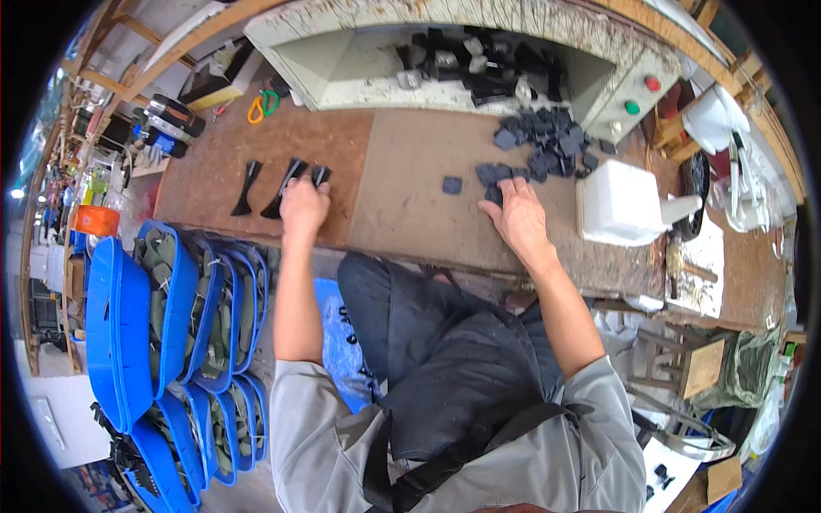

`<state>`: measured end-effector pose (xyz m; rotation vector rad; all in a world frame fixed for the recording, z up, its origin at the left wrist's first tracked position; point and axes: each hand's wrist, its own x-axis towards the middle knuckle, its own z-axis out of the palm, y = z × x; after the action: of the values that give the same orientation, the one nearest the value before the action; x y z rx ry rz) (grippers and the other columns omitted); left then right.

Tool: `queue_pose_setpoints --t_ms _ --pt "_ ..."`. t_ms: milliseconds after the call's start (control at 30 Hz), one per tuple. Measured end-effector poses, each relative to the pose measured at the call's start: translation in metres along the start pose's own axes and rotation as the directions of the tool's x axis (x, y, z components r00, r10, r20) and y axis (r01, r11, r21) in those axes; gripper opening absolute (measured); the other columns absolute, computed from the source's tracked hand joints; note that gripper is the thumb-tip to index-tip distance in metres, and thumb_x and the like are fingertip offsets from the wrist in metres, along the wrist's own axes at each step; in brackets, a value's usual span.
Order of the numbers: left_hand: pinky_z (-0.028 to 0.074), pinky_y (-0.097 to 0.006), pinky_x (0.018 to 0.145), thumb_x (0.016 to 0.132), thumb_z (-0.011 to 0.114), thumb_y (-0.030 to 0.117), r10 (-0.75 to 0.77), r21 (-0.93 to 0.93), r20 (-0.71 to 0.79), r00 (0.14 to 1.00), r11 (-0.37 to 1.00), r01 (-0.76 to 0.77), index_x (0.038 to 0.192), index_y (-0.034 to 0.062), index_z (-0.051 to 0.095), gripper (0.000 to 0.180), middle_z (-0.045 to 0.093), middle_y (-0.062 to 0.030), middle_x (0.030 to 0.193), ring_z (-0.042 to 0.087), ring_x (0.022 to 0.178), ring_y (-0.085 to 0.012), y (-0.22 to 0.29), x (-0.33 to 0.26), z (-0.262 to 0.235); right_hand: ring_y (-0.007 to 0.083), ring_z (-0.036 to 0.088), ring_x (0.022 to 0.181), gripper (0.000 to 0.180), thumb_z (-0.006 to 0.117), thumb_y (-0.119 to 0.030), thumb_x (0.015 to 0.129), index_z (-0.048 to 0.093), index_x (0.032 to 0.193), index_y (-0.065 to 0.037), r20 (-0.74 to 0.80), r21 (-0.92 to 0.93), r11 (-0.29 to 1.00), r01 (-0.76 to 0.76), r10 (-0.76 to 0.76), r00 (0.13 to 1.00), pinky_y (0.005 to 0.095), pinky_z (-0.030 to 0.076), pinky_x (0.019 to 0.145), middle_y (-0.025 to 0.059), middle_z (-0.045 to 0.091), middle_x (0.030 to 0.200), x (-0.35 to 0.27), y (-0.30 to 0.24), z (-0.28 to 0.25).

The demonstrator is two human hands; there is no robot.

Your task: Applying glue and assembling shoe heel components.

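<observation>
At the left of the bench, my left hand (305,205) is curled with its fingertips on a black flared piece (321,174), narrow in the middle. A similar black piece (293,168) lies partly under that hand, and another black flared piece (247,188) is farther left. My right hand (520,218) reaches among small dark square pieces (487,173); thumb and fingers stand either side of one dark square piece (494,196), with the contact partly hidden. A single dark square (452,185) lies just to its left. Behind it is a heap of dark squares (556,141).
A pale metal box (316,73) holding more black pieces stands at the back, with red and green buttons (632,108) on its right side. At right is a white plastic container (617,201). Orange and green-handled scissors (256,109) lie back left. Blue bins (120,333) stand stacked beside my left arm.
</observation>
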<state>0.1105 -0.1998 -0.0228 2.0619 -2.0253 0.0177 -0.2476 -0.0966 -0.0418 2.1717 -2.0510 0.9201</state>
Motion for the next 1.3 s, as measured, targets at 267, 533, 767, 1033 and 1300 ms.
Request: queue_pose_setpoints --t_ms 267,533,767,1033,1300 --pt "0.040 -0.045 0.102 0.088 0.062 0.031 0.153 -0.433 -0.127 0.980 0.880 -0.193 0.128 -0.0030 0.049 0.054 0.051 -0.0283 0.125 0.046 0.123 -0.0402 0.156 0.090 0.034 0.0345 0.063 0.078 0.020 0.063 -0.019 0.085 0.062 0.101 -0.006 0.191 -0.151 0.986 0.069 -0.039 0.981 0.0427 0.053 0.068 0.0163 0.060 0.088 -0.018 0.004 -0.034" --pt "0.045 -0.047 0.095 0.081 0.069 0.024 0.204 -0.354 0.028 0.979 0.918 -0.181 0.125 -0.0019 0.047 0.055 0.055 -0.0271 0.116 0.054 0.113 -0.0417 0.183 0.181 0.080 0.0390 0.061 0.086 0.025 0.067 -0.014 0.083 0.060 0.106 -0.004 0.188 0.022 0.998 -0.051 0.046 0.981 0.0448 0.051 0.073 0.0187 0.058 0.100 -0.053 0.011 -0.059" --pt "0.049 -0.048 0.086 0.077 0.066 0.010 0.471 -0.180 0.063 0.880 0.872 -0.454 0.114 0.0018 0.046 0.043 0.051 -0.0287 0.117 0.057 0.101 -0.0438 0.155 0.064 0.016 0.0351 0.061 0.096 0.033 0.074 -0.011 0.076 0.059 0.104 -0.002 0.145 0.362 0.898 -0.249 0.210 0.967 0.0415 0.050 0.083 0.0161 0.060 0.105 -0.054 0.012 -0.059" --pt "0.049 -0.044 0.081 0.077 0.061 0.002 0.750 -0.168 -0.055 0.659 0.644 -0.746 0.108 0.0041 0.057 0.031 0.054 -0.0182 0.118 0.057 0.092 -0.0344 0.145 -0.064 -0.022 0.0330 0.058 0.104 0.042 0.079 -0.017 0.073 0.064 0.109 -0.002 0.057 0.241 0.966 -0.093 0.082 0.995 0.0416 0.045 0.091 0.0152 0.062 0.115 -0.095 0.044 -0.062" --pt "0.048 -0.043 0.082 0.086 0.062 0.012 0.761 -0.426 -0.008 0.648 0.584 -0.691 0.108 -0.0009 0.058 0.026 0.059 -0.0176 0.115 0.058 0.093 -0.0341 0.178 -0.077 -0.013 0.0304 0.060 0.095 0.034 0.076 -0.018 0.077 0.065 0.104 -0.002 0.039 0.069 0.998 -0.008 0.005 0.999 0.0402 0.047 0.085 0.0117 0.064 0.106 -0.083 0.034 -0.062"
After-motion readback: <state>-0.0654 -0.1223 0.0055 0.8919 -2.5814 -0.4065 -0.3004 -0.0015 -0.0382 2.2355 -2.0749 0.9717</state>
